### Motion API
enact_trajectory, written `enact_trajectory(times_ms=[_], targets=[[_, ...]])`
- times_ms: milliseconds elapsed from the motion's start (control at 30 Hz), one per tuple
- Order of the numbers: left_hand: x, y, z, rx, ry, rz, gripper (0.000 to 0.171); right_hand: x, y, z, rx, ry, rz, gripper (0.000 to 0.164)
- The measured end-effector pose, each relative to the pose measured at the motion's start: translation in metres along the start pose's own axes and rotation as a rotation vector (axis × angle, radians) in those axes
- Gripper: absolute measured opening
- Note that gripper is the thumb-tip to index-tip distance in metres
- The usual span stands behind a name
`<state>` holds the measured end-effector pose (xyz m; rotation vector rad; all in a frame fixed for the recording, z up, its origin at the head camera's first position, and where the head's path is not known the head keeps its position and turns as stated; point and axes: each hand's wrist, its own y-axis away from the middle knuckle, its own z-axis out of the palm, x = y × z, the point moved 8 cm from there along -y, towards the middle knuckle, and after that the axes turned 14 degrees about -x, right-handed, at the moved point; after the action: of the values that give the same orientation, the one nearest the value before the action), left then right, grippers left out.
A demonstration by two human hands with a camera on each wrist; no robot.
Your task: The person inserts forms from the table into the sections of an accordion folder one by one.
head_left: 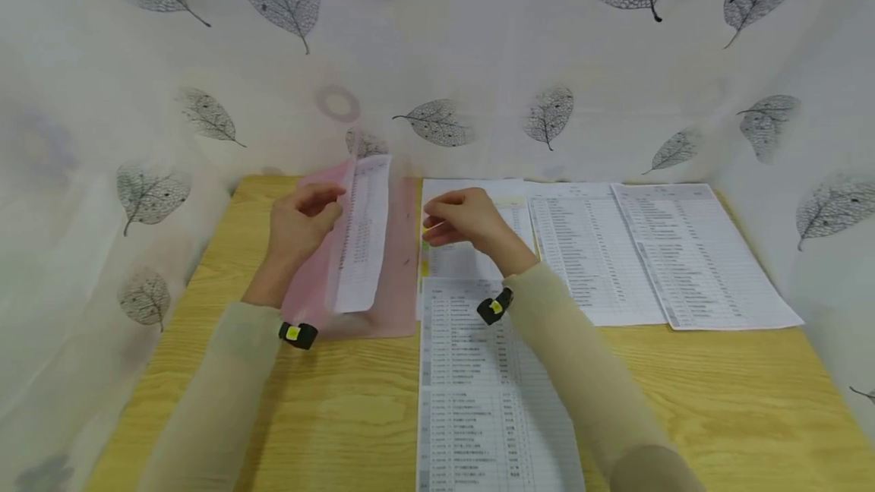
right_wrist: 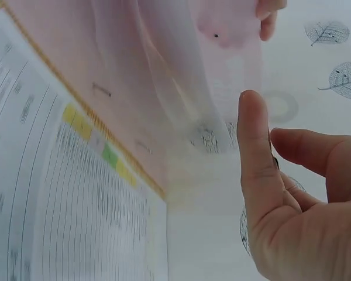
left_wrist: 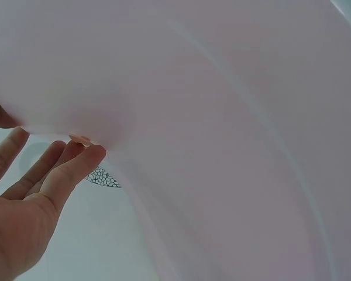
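A translucent pink plastic folder (head_left: 396, 272) lies at the left of the table with its cover lifted. My left hand (head_left: 302, 226) pinches the edge of that raised cover, and in the left wrist view the cover (left_wrist: 210, 117) fills most of the picture. A small orange-pink piece (left_wrist: 81, 140) shows at the fingertips. A printed sheet (head_left: 364, 241) stands tilted inside the folder. Right of the folder, my right hand (head_left: 472, 219) hovers over papers, its fingers loosely bent and holding nothing. The right wrist view shows its fingers (right_wrist: 254, 146) apart from the folder.
Beneath my right hand lies a sheet with coloured tabs (right_wrist: 109, 155). A long printed sheet (head_left: 478, 401) reaches toward the front edge. Two more sheets, a left one (head_left: 588, 257) and an overlapping right one (head_left: 704, 257), lie at right. Leaf-patterned curtain (head_left: 492, 36) surrounds the wooden table (head_left: 342, 416).
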<state>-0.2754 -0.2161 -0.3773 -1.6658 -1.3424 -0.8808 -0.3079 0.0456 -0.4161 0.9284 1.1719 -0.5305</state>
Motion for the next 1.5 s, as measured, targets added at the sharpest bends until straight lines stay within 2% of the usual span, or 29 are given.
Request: enact_trajectory(times_ms=[233,600,800,1067,1267,1500], targets=[[0.0,0.0,-0.002,0.006,0.012,0.006,0.027,0.009,0.037,-0.034,0.046,0.099,0.048,0.042],[-0.003,0.0,-0.001,0.008,0.026,-0.003,0.026,0.047,0.09,-0.09,0.139,0.173,0.138,0.048],[-0.001,-0.001,0.0,-0.007,0.027,0.002,0.027,0.072,0.125,-0.11,0.155,0.152,0.173,0.054],[0.001,-0.001,0.001,-0.013,0.03,0.003,0.026,0.106,0.161,-0.12,0.152,0.137,0.214,0.057],[-0.001,-0.002,0.002,-0.019,0.019,-0.01,0.026,0.125,0.177,-0.111,0.171,0.17,0.281,0.053],[-0.003,-0.002,0.002,-0.022,0.01,-0.01,0.026,0.133,0.186,-0.101,0.138,0.116,0.289,0.056]])
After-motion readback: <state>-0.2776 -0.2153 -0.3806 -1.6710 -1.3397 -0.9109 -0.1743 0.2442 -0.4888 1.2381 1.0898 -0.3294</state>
